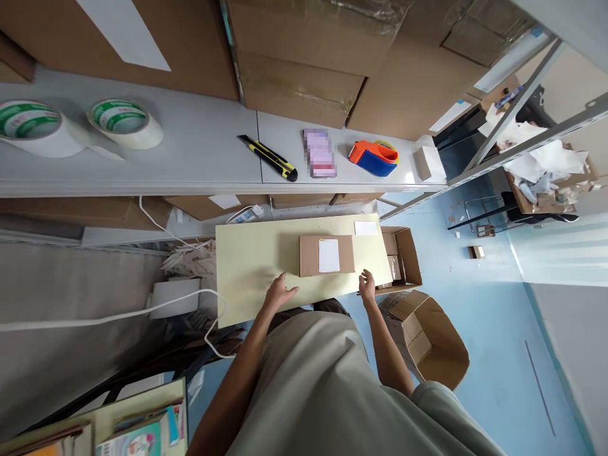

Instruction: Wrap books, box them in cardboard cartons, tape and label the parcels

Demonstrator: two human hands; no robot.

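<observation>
A small brown cardboard box (311, 255) with a white label on top lies on a pale yellow table (247, 266). My left hand (278, 292) rests flat on the table just left of and in front of the box, fingers spread and holding nothing. My right hand (366, 285) hovers open at the table's near right edge, close to the box's right corner, also holding nothing. A small white slip (365, 228) lies at the table's far right corner.
A grey shelf (199, 145) above holds two tape rolls (124, 121), a yellow-black utility knife (269, 158), an orange-blue tape dispenser (374, 158) and a small white box (428, 163). Open cartons (430, 342) stand on the blue floor at right. A white cable (109, 316) runs left.
</observation>
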